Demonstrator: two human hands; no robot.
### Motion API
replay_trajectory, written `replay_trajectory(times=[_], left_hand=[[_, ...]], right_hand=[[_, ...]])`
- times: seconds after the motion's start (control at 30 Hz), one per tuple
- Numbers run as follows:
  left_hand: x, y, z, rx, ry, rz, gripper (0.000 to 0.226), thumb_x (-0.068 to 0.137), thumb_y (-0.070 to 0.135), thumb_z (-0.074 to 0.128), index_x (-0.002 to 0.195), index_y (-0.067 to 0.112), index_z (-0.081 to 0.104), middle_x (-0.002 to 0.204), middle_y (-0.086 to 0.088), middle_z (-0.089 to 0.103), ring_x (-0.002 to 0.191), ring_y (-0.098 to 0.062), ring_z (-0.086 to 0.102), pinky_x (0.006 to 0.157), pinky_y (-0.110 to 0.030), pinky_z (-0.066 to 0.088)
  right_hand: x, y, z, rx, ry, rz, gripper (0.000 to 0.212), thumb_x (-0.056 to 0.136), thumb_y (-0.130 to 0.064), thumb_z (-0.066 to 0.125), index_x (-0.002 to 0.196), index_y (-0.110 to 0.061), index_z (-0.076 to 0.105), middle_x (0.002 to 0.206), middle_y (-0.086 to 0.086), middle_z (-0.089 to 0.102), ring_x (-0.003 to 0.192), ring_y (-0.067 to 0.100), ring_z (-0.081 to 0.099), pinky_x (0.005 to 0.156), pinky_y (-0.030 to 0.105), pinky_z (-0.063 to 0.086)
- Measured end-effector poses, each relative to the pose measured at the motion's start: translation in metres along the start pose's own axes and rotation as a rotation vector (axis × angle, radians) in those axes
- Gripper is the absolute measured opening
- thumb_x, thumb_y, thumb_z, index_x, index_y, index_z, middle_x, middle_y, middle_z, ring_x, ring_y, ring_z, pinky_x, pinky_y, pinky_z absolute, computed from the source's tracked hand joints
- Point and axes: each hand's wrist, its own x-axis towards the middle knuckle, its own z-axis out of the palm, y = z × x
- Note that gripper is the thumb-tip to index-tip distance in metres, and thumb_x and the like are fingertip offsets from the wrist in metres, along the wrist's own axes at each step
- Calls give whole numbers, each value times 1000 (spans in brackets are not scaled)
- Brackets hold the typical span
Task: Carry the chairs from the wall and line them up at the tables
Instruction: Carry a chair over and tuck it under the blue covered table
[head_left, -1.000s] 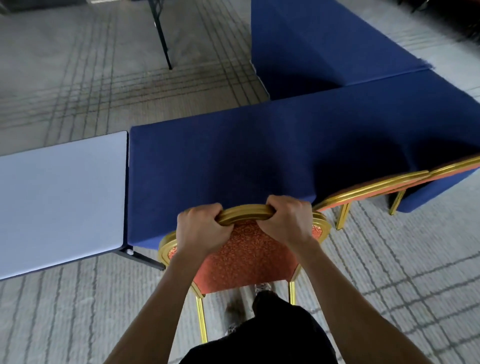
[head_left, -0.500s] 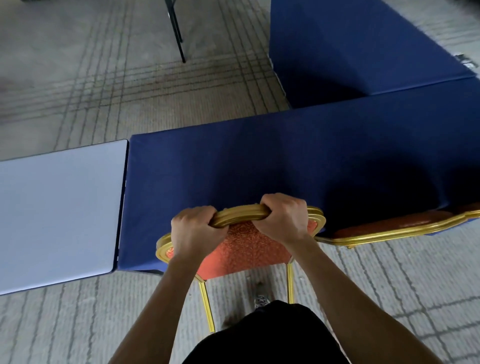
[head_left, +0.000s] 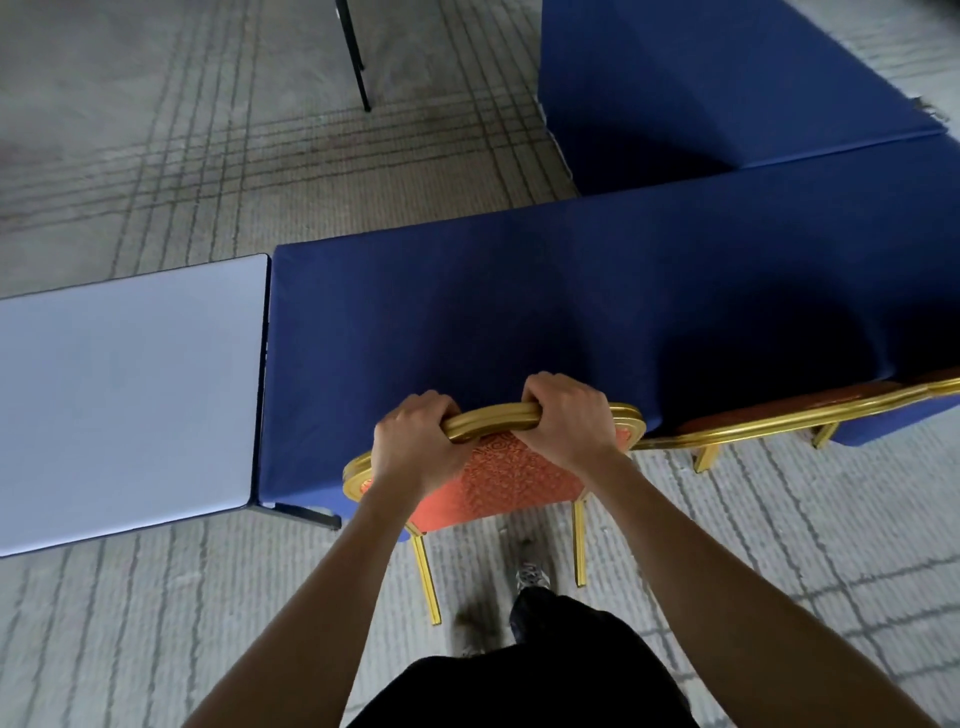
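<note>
A: Both your hands are wrapped round the gold top rail of the chair (head_left: 493, 478). Left hand (head_left: 415, 447) grips near the left curve, right hand (head_left: 566, 421) just right of the middle, fingers closed tight over the rail. The chair sits low centre of the frame, its back right against the blue cloth (head_left: 571, 322) of the bench.

B: So what can go wrong from here?

A: The cloth first. It hangs over the near edge, and I can't see the chair's seat or front legs under it. If you push in further, the frame may catch the cloth and drag it off line.

B: And the next chair (head_left: 779, 415)?

A: Its gold rail lies just beside yours at the right, almost touching. Slide sideways and the two frames knock, which could shove that one out of the row.

B: Anything on the left?

A: A dark bench leg (head_left: 301, 514) sticks out below the cloth's corner, near your chair's left rear leg (head_left: 426, 577). Swing left and they may clash. Your shoe (head_left: 530, 577) is also between the rear legs, so pulling back could bring a leg onto it.
</note>
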Motion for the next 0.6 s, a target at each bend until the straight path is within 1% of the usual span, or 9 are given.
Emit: replay_trajectory(times=[0.07, 0.13, 0.2, 0.27, 0.33, 0.43, 0.53, 0.6], left_hand=[[-11, -1, 4, 2, -63, 18, 26, 82, 60, 66, 93, 36, 65, 89, 17, 60, 88, -7, 56, 74, -30, 42], [-31, -5, 9, -10, -121, 5, 32, 83, 67, 63, 98, 39, 67, 92, 18, 64, 88, -6, 57, 75, -31, 45], [-56, -5, 14, -8, -174, 20, 35, 84, 71, 61, 101, 41, 68, 91, 17, 68, 86, -8, 61, 74, -32, 47], [-79, -2, 19, -18, -208, 47, 37, 84, 73, 58, 105, 44, 68, 92, 17, 72, 86, -10, 66, 74, -33, 51], [-102, 1, 24, 5, -260, 55, 44, 82, 78, 54, 113, 48, 66, 99, 17, 74, 91, -13, 68, 77, -33, 52], [-140, 2, 35, 36, -283, 98, 50, 83, 79, 55, 121, 47, 66, 107, 14, 75, 97, -15, 68, 77, -31, 47], [-175, 8, 40, 3, -338, 98, 53, 84, 79, 54, 123, 46, 65, 106, 14, 74, 93, -13, 67, 72, -28, 42], [-193, 11, 46, 27, -398, 59, 54, 85, 80, 50, 127, 49, 60, 110, 17, 72, 98, -13, 66, 77, -30, 44]], right_hand=[[-14, 1, 1, 30, -35, -5, 27, 79, -57, 59, 77, -31, 54, 75, -12, 55, 69, 10, 54, 61, 27, 40], [-34, -5, 5, 24, -69, -10, 35, 76, -67, 51, 82, -33, 61, 80, -13, 60, 74, 9, 58, 66, 26, 41], [-61, -7, 9, 18, -108, -10, 44, 74, -73, 47, 87, -36, 66, 84, -15, 64, 79, 9, 60, 71, 26, 42], [-85, -7, 11, 13, -124, 0, 50, 72, -76, 45, 91, -37, 70, 87, -14, 67, 85, 12, 63, 78, 29, 44], [-110, -7, 11, 15, -165, 9, 55, 68, -76, 46, 95, -37, 72, 91, -12, 70, 91, 16, 64, 85, 34, 47], [-146, -4, 17, 10, -292, 18, 58, 68, -80, 51, 104, -39, 71, 99, -13, 71, 99, 16, 63, 93, 37, 46], [-179, 0, 24, 1, -367, -3, 50, 76, -75, 64, 113, -42, 67, 104, -15, 68, 103, 14, 59, 97, 36, 42], [-198, 0, 27, -14, -389, -27, 46, 80, -69, 67, 117, -42, 65, 108, -16, 67, 107, 15, 57, 99, 37, 40]])
